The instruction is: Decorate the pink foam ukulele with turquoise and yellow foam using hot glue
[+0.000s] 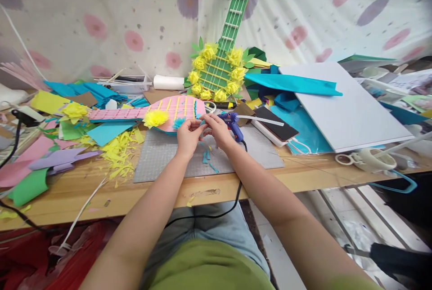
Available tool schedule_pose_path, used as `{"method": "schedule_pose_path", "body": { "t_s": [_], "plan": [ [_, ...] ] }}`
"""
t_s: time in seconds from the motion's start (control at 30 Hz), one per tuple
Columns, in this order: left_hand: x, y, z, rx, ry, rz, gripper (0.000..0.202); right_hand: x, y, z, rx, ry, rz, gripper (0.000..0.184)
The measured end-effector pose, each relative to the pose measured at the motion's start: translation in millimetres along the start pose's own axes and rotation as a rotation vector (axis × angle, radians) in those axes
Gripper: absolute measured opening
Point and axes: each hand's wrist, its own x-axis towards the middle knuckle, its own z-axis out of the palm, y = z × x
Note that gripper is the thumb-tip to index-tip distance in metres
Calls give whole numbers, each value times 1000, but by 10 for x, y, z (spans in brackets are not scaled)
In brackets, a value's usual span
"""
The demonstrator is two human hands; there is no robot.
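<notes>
From where I stand, the tabletop is smooth pale wood, scuffed rough near its front edge. The cutting mat looks matt. Dull paper seems to cover the pink guitar, its yellow flower ruffled and crinkly. The glue gun is smooth plastic; the curtain, thin creased sheeting, cloth or plastic, I can't tell.

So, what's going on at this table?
Someone's left hand and right hand meet over a grey mat, pinching what looks like a small blue piece. Beside them lies a pink guitar shape bearing a yellow flower and a blue flower. A glue gun rests to the right, and a green guitar shape stands behind.
</notes>
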Motion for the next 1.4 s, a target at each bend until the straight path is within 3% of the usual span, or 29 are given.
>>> {"method": "schedule_pose_path", "body": {
  "t_s": [0.17, 0.5, 0.77, 1.4],
  "plan": [
    [14, -84, -80, 40, -1, 16, 19, 9, 1, -54, -56, -66, -55, 29],
    [-22, -78, -80, -34, -38, -30, 11, 41, 38, -67, -53, 30, -78, 31],
    [-18, -93, -60, -145, 31, -79, 14, 76, 87, -94, 20, 12, -91, 32],
    [-28, -94, -39, -238, 78, -65, 15, 106, 141, -97, -20, 16, -108, 41]
  ]
}}
